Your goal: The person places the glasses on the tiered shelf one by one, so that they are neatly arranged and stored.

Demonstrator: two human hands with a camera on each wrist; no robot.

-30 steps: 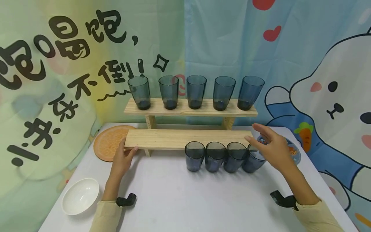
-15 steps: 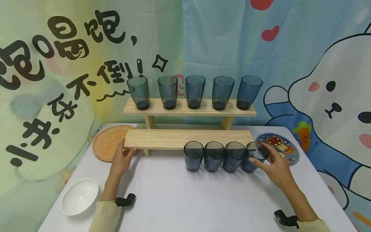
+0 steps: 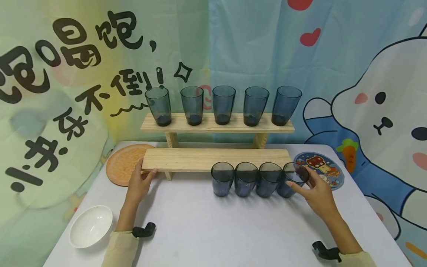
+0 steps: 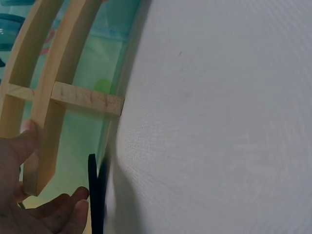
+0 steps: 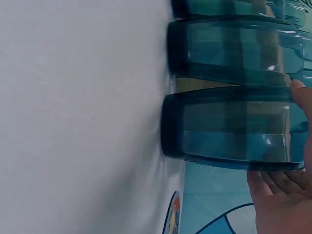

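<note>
A two-tier wooden shelf [image 3: 186, 160] stands on the white table. My left hand [image 3: 139, 185] holds the left end of its lower board, with the thumb [image 4: 28, 134] on the front edge in the left wrist view. In front of that board, several dark blue glasses stand upright in a row on the table. The rightmost glass [image 3: 287, 187] is gripped near its rim by my right hand [image 3: 320, 194], thumb in front and fingers behind. Its base [image 5: 170, 126] looks to be at the table surface in the right wrist view. Beside it stands a neighbouring glass [image 3: 268, 181].
Several similar glasses, one in the middle being a blue glass [image 3: 223, 105], stand spaced along the upper board [image 3: 207, 128]. An orange round mat [image 3: 118, 167] lies at left, a white bowl [image 3: 91, 227] nearer. A blue patterned round mat [image 3: 333, 174] lies behind my right hand.
My right hand has come down from above the right end of the row and taken hold of the rightmost glass. The left hand stays on the shelf. Over the last half second little differs.
</note>
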